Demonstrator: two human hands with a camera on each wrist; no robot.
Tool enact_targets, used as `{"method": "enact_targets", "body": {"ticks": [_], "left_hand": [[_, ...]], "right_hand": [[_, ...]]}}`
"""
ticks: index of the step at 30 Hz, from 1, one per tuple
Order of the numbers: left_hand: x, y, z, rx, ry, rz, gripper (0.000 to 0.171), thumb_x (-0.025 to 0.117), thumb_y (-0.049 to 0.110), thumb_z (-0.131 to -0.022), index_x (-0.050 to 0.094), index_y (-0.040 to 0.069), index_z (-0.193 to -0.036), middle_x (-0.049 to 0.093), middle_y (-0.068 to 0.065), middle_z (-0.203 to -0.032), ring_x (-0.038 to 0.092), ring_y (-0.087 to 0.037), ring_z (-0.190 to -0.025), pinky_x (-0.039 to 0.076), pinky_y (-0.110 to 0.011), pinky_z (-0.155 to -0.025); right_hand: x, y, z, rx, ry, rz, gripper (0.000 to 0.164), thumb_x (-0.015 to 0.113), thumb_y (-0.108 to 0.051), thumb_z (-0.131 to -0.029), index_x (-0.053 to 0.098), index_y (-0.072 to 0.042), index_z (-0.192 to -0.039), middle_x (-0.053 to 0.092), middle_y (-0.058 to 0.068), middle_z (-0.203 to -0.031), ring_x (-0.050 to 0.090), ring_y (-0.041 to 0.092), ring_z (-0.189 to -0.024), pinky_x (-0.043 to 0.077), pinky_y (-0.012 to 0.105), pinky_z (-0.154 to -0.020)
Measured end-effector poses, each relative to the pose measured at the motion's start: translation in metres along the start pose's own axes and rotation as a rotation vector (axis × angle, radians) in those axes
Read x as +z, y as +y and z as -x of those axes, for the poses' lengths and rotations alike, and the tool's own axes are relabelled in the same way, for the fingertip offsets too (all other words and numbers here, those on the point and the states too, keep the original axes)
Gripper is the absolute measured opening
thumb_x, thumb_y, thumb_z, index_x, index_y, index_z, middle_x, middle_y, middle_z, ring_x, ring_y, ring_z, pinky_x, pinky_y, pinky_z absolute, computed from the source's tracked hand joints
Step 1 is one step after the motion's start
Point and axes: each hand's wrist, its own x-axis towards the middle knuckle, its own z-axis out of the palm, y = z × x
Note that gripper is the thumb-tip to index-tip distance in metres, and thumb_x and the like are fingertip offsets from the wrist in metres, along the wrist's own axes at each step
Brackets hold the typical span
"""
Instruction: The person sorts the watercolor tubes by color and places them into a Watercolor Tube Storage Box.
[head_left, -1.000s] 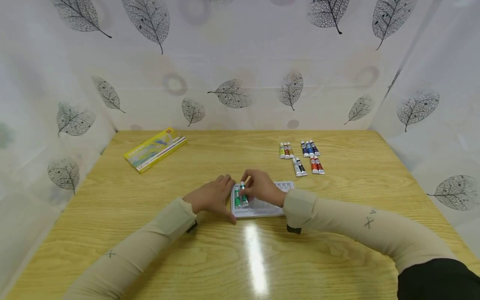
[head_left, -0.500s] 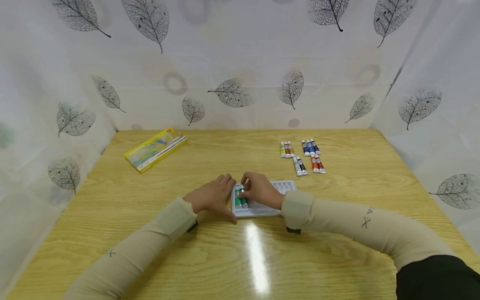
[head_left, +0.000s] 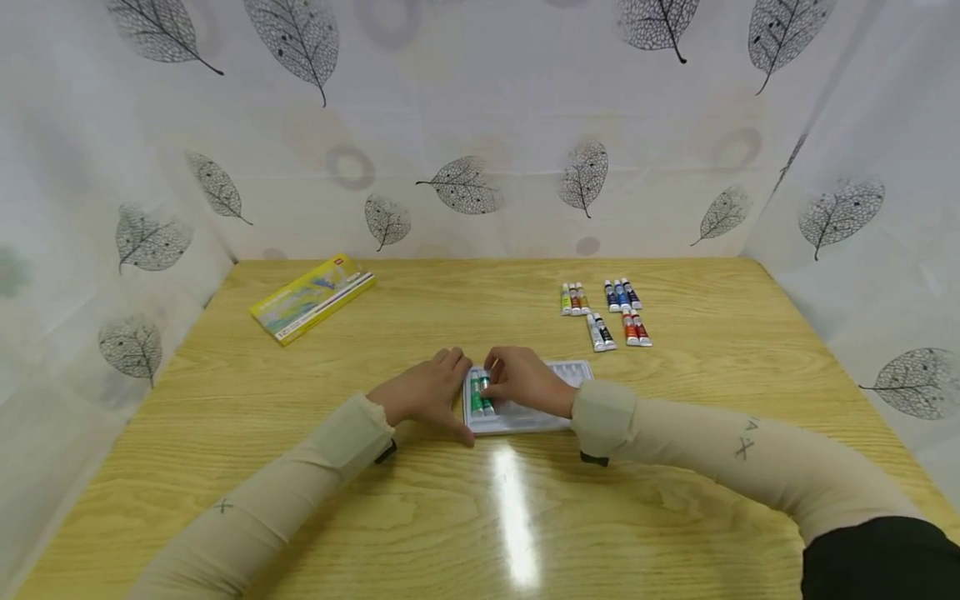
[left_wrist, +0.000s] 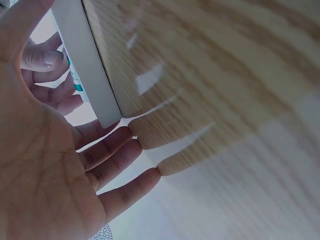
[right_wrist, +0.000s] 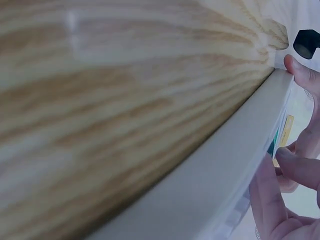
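Observation:
A white plastic tray (head_left: 517, 428) lies on the table in front of me, with two green paint tubes side by side in its left end. My left hand (head_left: 423, 393) rests at the tray's left end, fingers extended along its side; the left wrist view shows the fingertips by the tray's corner (left_wrist: 90, 55). My right hand (head_left: 529, 382) reaches over the tray and pinches the right-hand green paint tube (head_left: 489, 407) between thumb and fingers. Left of that one lies the other green tube (head_left: 476, 398). The right hand covers part of the tray's middle.
Several more paint tubes lie in small groups at the back right: yellow-to-brown ones (head_left: 574, 298), blue ones (head_left: 622, 295), a white and black pair (head_left: 600, 332) and a red pair (head_left: 636, 327). A yellow cardboard box (head_left: 311, 300) lies at the back left of the wooden table (head_left: 360, 517).
The right hand has lowered the second green tube, which was tilted, so it now lies in the tray alongside the first. The left hand has stayed at the tray's end.

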Motion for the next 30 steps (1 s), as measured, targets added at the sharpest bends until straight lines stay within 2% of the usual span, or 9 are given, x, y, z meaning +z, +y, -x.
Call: {"method": "enact_targets", "body": {"ticks": [6, 13, 21, 30], "left_hand": [[0.0, 0.0, 0.0, -0.006, -0.002, 0.003, 0.107, 0.071, 0.073, -0.059, 0.038, 0.003, -0.133, 0.042, -0.011, -0.125, 0.042, -0.022, -0.11, 0.042, -0.037, -0.097], [0.001, 0.0, -0.001, -0.006, -0.004, 0.019, 0.109, 0.07, 0.074, -0.059, 0.037, 0.003, -0.135, 0.042, -0.011, -0.126, 0.042, -0.023, -0.112, 0.042, -0.038, -0.098], [0.001, 0.0, -0.001, 0.002, 0.0, 0.001, 0.112, 0.069, 0.075, -0.059, 0.035, 0.001, -0.136, 0.041, -0.013, -0.128, 0.042, -0.025, -0.113, 0.042, -0.039, -0.097], [0.002, -0.001, -0.002, 0.003, -0.003, 0.001, 0.113, 0.068, 0.076, -0.059, 0.035, 0.001, -0.137, 0.041, -0.013, -0.128, 0.042, -0.024, -0.113, 0.042, -0.038, -0.098]], "right_hand": [[-0.007, 0.001, 0.004, -0.086, -0.025, 0.04, 0.025, 0.072, -0.005, -0.08, 0.063, 0.0, -0.102, 0.067, 0.01, -0.092, 0.065, 0.016, -0.078, 0.052, 0.024, -0.068], [-0.012, 0.002, 0.002, -0.235, 0.002, 0.168, 0.024, 0.072, -0.002, -0.078, 0.068, 0.0, -0.101, 0.069, 0.011, -0.097, 0.066, 0.018, -0.084, 0.053, 0.025, -0.075], [-0.01, 0.006, -0.002, -0.29, 0.001, 0.185, 0.02, 0.077, -0.007, -0.074, 0.072, -0.002, -0.093, 0.068, 0.009, -0.095, 0.065, 0.015, -0.081, 0.051, 0.019, -0.071], [-0.009, 0.002, -0.003, -0.293, -0.015, 0.228, 0.018, 0.076, -0.009, -0.076, 0.072, -0.002, -0.092, 0.066, 0.009, -0.097, 0.064, 0.017, -0.084, 0.051, 0.019, -0.072]]}}
